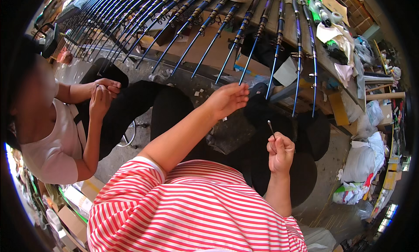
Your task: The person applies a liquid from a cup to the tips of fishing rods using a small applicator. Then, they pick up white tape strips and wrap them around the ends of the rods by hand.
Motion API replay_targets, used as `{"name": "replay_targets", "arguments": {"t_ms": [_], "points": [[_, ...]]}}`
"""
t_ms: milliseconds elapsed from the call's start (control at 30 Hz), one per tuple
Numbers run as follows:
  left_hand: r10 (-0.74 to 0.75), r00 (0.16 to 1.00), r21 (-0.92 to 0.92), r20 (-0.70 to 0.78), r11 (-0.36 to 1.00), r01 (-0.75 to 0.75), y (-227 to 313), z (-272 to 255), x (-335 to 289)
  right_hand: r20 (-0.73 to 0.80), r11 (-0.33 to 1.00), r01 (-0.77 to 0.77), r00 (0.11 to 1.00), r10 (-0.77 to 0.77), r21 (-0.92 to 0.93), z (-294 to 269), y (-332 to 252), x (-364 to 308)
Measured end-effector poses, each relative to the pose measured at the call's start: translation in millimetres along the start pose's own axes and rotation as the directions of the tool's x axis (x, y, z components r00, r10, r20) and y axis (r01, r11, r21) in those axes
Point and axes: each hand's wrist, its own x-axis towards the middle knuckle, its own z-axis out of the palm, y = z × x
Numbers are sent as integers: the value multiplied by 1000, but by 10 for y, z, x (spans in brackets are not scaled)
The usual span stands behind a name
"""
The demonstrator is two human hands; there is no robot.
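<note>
Several fishing rods with dark handles and slim blue sections hang over a table's near edge, their thin ends pointing toward me. My left hand (228,101) reaches forward, fingers curled together at the lower end of one blue fishing rod (251,58); the exact grip is partly hidden by the fingers. Lower and to the right, my right hand (280,152) is closed in a pinch around a thin dark stick (271,128) with a small pale, rounded tip. The stick points up, apart from the rods.
On my left sits a co-worker in a pale top (54,140), both hands together over something small. White sacks (362,160) and plastic bags stand at the right. Cloths (338,38) lie at the table's right end. A cardboard box (205,49) is under the rods.
</note>
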Motion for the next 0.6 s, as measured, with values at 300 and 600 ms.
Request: {"name": "replay_targets", "arguments": {"t_ms": [300,600], "points": [[87,886,-326,455,943,75,409,474,338,-35,978,24,999,-31,-208,253,171,279],[119,897,-133,425,989,-68,515,461,218,17,954,78,997,-76,-289,297,108,349]]}}
